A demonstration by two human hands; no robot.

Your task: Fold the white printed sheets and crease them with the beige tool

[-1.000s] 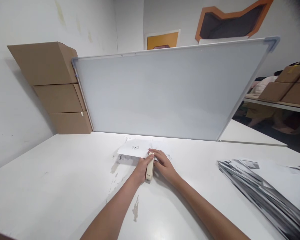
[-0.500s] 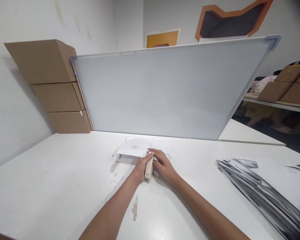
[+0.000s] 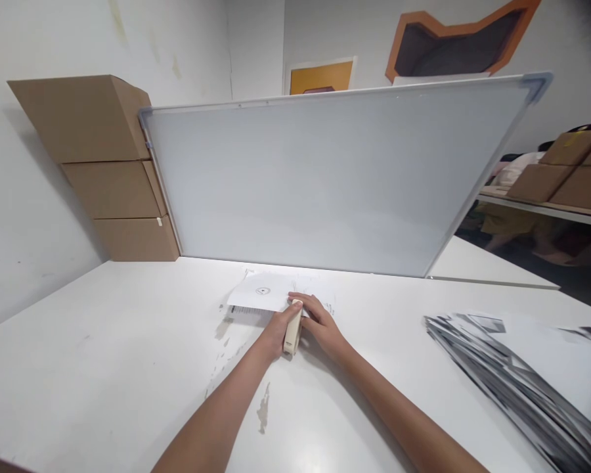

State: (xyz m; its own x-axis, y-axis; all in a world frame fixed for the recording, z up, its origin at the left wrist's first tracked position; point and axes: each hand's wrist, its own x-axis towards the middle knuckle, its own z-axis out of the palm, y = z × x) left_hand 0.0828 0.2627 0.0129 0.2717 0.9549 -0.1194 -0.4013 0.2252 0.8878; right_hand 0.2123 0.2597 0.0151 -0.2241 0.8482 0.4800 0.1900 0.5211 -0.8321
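A cream stapler (image 3: 292, 335) stands on the white table, its far end over the near edge of the printed paper sheets (image 3: 261, 289). My left hand (image 3: 279, 328) is closed around its left side, with the thumb on top near the far end. My right hand (image 3: 320, 318) lies on the right, fingers stretched over the papers just beyond the stapler and thumb apart beside it. The top sheet carries a small round mark and its left part is lifted a little off a printed sheet below. The stapler's jaws and the paper between them are hidden.
A large whiteboard (image 3: 325, 184) leans across the back of the table (image 3: 142, 368). Stacked cardboard boxes (image 3: 128, 190) stand at the left. A fanned pile of printed sheets (image 3: 517, 374) lies at the right. Behind, more boxes (image 3: 546, 180) rest on another table.
The papers and the stapler's near end have shifted very slightly left in view. Both hands keep nearly the same place and hold.
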